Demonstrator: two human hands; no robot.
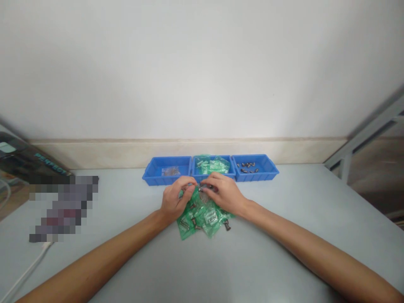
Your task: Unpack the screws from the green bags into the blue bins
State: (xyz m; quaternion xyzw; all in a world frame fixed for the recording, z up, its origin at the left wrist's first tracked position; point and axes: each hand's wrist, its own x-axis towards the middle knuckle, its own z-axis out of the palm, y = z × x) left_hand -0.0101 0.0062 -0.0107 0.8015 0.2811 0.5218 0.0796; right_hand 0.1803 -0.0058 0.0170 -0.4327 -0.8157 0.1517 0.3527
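Note:
Both my hands meet over a heap of small green plastic bags [202, 219] with metal screws in them, lying on the grey table. My left hand [175, 199] is curled, its fingers pinching the top of a green bag. My right hand [223, 194] is curled too, pinching the same bag from the other side, with small metal parts between the fingertips. A loose dark screw [227, 227] lies at the heap's right edge.
Three blue trays stand in a row by the wall: the left tray [154, 173] holds a clear bag, the middle tray [230, 172] green bags, the right tray [268, 170] loose screws. A blurred object [63, 206] and white cable [28, 269] lie at left.

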